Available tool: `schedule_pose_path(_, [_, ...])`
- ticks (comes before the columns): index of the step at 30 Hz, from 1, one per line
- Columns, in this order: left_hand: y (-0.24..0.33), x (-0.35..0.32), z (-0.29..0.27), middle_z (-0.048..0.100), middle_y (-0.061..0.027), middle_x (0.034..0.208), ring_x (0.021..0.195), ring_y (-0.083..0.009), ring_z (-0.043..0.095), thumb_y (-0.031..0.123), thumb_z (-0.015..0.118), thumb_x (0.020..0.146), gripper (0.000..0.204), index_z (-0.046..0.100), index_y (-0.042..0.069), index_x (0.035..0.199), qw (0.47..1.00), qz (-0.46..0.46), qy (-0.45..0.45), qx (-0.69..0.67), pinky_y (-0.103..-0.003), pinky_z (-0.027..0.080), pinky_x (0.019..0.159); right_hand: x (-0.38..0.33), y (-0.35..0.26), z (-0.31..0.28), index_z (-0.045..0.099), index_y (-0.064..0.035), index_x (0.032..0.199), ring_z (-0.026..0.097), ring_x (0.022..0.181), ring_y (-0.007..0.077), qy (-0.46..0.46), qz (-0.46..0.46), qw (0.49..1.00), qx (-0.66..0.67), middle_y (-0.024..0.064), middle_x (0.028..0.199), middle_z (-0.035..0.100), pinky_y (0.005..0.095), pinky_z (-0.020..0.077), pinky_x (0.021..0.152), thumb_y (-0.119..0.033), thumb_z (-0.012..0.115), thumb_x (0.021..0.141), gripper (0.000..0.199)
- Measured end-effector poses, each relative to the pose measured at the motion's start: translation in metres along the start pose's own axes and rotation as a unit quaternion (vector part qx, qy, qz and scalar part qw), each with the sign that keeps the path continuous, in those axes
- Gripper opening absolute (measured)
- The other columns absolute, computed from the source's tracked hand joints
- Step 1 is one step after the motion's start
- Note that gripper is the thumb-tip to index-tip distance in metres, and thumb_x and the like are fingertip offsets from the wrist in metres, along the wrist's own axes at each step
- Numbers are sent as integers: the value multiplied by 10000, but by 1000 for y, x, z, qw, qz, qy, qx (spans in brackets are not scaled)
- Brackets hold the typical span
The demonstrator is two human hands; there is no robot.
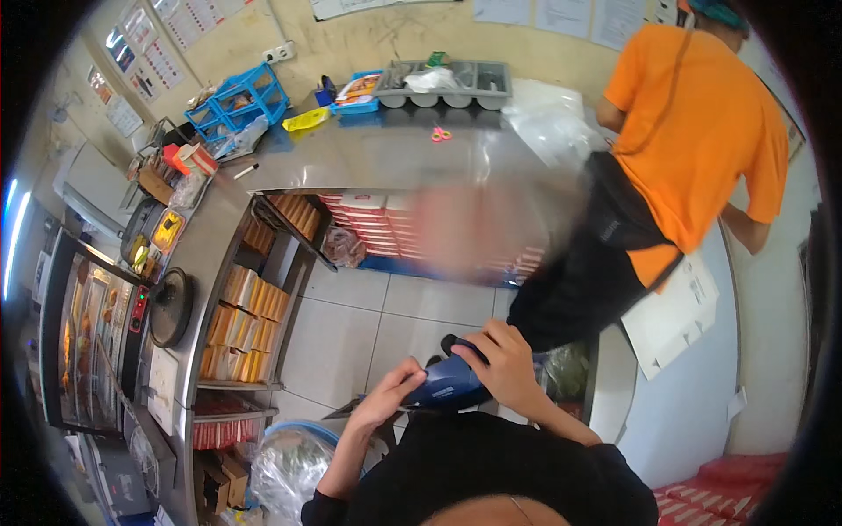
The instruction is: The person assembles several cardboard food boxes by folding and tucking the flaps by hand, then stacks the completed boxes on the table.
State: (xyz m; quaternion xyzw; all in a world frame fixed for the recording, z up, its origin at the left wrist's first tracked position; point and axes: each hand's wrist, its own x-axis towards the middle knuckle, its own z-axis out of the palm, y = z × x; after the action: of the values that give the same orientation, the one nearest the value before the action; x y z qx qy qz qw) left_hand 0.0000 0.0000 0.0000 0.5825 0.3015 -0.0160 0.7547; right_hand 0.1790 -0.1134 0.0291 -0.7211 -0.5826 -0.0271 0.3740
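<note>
Both hands raised close to the chest, over a pale tiled floor (386,324). Right hand (507,364) clenched around a dark blue, soft-looking pouch-like object (447,384); fingers wrap over its top, where a black part shows at the upper end. Left hand (386,394) grips the same object's lower left end, fingers curled onto it. A thin dark pointed piece sticks out left below that hand; cannot tell what it is. The object sits between the two hands, touching both, just above the wearer's black garment.

Ahead and right of the right hand: a co-worker in an orange shirt (702,114) and dark trousers, back turned, near the hands but apart from them. Far ahead of the hands, a stainless steel counter (386,153) carries a grey divided cutlery tray (447,83), a blue plastic wire basket (237,101) and small pink scissors (440,134). Left of the left hand, shelves under the counter hold stacks of orange-brown cartons (246,302). Below-left of the left hand, a bin lined with a clear plastic bag (289,465). Further left, a glass-fronted warming cabinet (88,342).
</note>
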Motion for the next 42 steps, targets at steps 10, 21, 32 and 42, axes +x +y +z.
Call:
schedule_pose_path(10, [118, 28, -153, 465, -19, 683, 671, -90, 420, 71, 528, 886, 100, 493, 7, 817, 951, 195, 140, 195, -247, 355, 611, 180, -30, 90, 668, -62, 847, 535, 709, 191, -31, -71, 962, 261, 54, 804, 550, 282, 436, 620, -53, 742, 659, 202])
schedule_pose_path(21, [193, 119, -194, 581, -78, 916, 915, -237, 551, -24, 614, 747, 230, 570, 51, 960, 550, 458, 368, 594, -269, 420, 726, 286, 20, 105, 555, -88, 990, 576, 748, 313, -161, 4, 982, 99, 96, 940, 604, 393, 448, 658, -200, 730, 670, 381])
schedule_pose_path(32, [228, 258, -231, 592, -49, 869, 696, -180, 572, 52, 692, 705, 346, 592, 24, 1035, 786, 422, 362, 269, -310, 442, 749, 392, 97, 134, 345, -35, 1274, 403, 1179, 278, 23, -48, 951, 305, 128, 1214, 446, 398, 314, 984, -171, 807, 611, 819])
schedule_pose_path(42, [284, 372, -282, 509, -187, 1042, 1020, -330, 523, 66, 685, 585, 525, 488, -30, 1063, 741, 548, 289, 260, -419, 424, 893, 471, 156, 130, 607, 19, 915, 597, 830, 170, 231, 113, 833, 490, 93, 906, 614, 316, 485, 803, 113, 667, 691, 250])
